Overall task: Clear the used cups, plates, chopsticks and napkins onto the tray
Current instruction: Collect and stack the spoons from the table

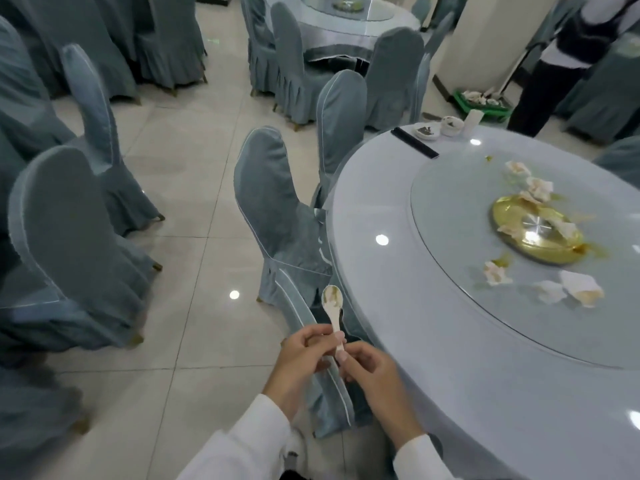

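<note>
Head view: both hands — left hand [300, 355], right hand [370, 372] — pinch a soiled spoon [332, 304] by its handle, bowl above the fingertips. Well beyond them, crumpled napkins [581, 289] ring a gold dish [536, 233] — green crate [483, 105] holds dishes.

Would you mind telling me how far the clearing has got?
Near table edge looks bare. In hand: both left hand and right hand pinch a soiled spoon. Left: crumpled napkins, chopsticks, small dishes and a cup.
</note>
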A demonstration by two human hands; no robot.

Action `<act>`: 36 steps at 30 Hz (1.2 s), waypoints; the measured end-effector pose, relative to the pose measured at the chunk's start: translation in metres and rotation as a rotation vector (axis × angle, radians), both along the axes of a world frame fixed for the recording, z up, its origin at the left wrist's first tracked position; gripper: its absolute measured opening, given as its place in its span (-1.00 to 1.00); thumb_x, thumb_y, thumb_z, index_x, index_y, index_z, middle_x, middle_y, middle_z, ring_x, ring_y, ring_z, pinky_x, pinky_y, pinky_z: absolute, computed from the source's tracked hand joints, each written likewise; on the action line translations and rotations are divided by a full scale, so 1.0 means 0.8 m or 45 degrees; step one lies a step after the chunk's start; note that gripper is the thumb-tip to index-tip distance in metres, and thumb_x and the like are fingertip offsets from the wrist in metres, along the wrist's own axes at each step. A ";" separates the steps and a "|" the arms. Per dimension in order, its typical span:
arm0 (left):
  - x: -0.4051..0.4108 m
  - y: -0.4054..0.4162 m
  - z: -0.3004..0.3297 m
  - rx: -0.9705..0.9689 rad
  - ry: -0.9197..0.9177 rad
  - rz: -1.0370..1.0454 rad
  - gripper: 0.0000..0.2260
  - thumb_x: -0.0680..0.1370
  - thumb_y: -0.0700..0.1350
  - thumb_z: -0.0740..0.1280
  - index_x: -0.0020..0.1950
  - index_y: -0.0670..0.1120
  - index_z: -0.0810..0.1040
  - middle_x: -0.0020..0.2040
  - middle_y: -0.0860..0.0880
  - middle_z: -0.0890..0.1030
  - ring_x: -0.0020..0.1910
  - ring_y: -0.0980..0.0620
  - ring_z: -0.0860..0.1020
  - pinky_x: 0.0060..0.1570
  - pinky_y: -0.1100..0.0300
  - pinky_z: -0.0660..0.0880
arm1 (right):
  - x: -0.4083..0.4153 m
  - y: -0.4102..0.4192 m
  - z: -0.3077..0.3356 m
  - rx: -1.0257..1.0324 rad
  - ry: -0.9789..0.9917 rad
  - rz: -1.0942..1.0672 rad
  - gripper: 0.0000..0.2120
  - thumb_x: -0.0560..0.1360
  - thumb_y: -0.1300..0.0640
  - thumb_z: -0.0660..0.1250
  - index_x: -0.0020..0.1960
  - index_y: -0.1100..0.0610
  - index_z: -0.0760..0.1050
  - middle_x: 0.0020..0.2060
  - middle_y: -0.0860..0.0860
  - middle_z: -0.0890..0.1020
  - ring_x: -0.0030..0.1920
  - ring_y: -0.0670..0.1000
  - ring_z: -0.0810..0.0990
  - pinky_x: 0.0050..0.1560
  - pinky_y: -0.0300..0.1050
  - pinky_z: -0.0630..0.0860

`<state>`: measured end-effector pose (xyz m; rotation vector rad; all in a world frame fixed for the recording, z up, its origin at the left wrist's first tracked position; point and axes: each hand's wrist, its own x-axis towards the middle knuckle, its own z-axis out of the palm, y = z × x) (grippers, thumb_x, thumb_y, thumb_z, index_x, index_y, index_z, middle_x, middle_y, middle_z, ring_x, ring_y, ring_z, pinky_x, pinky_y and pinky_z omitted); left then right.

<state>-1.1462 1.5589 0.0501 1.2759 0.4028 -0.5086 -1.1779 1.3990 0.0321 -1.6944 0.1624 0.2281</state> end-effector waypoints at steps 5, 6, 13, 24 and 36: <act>0.074 0.006 0.005 0.060 0.014 -0.157 -0.80 0.56 0.03 0.51 0.11 -0.05 0.76 0.03 -0.09 0.77 0.07 -0.03 0.70 0.17 0.01 0.59 | 0.071 0.001 -0.005 0.031 -0.022 -0.016 -0.80 0.57 -0.16 0.45 0.02 -0.05 0.71 -0.19 -0.01 0.72 -0.15 -0.08 0.68 -0.06 -0.22 0.58; 0.087 0.009 0.006 0.064 0.023 -0.191 -0.81 0.58 0.03 0.49 0.10 -0.05 0.76 0.05 -0.10 0.76 0.07 -0.04 0.70 0.15 0.03 0.59 | 0.085 0.004 -0.004 0.022 -0.015 -0.009 -0.84 0.59 -0.13 0.44 0.02 -0.07 0.71 -0.18 -0.02 0.72 -0.15 -0.09 0.68 -0.05 -0.22 0.59; 0.177 0.065 0.001 0.128 -0.014 -0.268 -0.74 0.56 0.08 0.50 0.08 -0.10 0.74 0.04 -0.14 0.75 0.06 -0.05 0.71 0.20 0.00 0.60 | 0.169 0.057 0.004 0.038 0.001 -0.013 -0.89 0.62 0.02 0.45 -0.03 -0.01 0.72 -0.20 0.02 0.71 -0.20 -0.11 0.65 -0.08 -0.26 0.56; 0.380 0.199 -0.019 0.114 -0.018 -0.367 -0.77 0.57 0.04 0.50 0.06 -0.12 0.73 -0.03 -0.04 0.76 0.01 0.03 0.70 0.09 0.14 0.59 | 0.340 0.213 -0.025 -0.055 0.019 -0.270 -0.74 0.56 -0.29 0.39 0.06 -0.17 0.73 -0.20 0.01 0.71 -0.22 0.03 0.64 -0.12 -0.24 0.61; 0.564 0.361 -0.011 0.043 -0.016 -0.343 -0.81 0.59 0.05 0.48 0.00 -0.06 0.76 -0.12 0.02 0.76 -0.13 0.16 0.70 -0.12 0.29 0.56 | 0.554 0.352 -0.021 -0.056 -0.024 -0.395 -0.90 0.59 -0.02 0.47 -0.10 -0.08 0.67 -0.40 -0.02 0.60 -0.41 -0.13 0.50 -0.37 -0.31 0.44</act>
